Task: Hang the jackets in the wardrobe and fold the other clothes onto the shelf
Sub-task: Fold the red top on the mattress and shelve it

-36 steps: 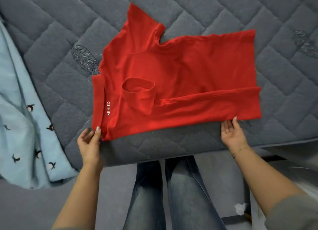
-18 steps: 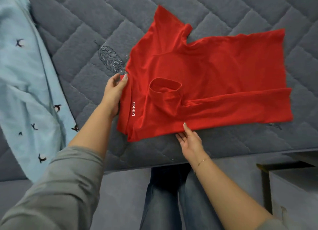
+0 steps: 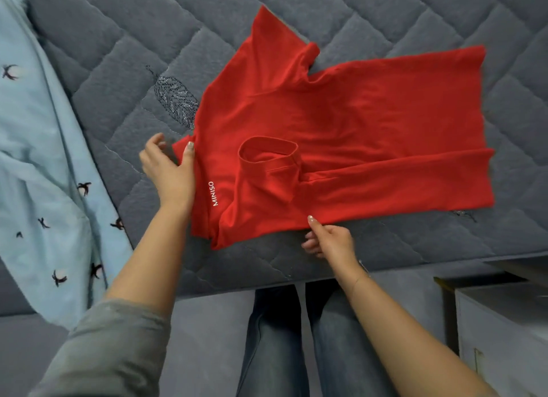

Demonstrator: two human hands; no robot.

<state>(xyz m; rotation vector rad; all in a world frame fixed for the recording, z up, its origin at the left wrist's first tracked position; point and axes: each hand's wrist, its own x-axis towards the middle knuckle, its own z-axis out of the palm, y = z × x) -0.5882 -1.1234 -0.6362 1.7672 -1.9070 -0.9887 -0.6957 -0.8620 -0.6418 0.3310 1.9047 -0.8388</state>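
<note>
Red T-shirt (image 3: pixel 341 135) flat on grey quilted bed (image 3: pixel 118 55), half folded: near side and one sleeve turned in, far sleeve out. Left hand (image 3: pixel 170 174) pinching collar-end edge; right hand (image 3: pixel 329 239) pinching near fold. Cross-fold and shelving outstanding. Light blue garment (image 3: pixel 35 159) at left, untouched, cut off by frame. Wardrobe, shelf, jackets not in view.

bare grey mattress (image 3: pixel 370 19) beyond red shirt (image 3: pixel 370 123), blue garment (image 3: pixel 38 147) blocks left, white cabinet (image 3: pixel 504 331) lower rt
</note>
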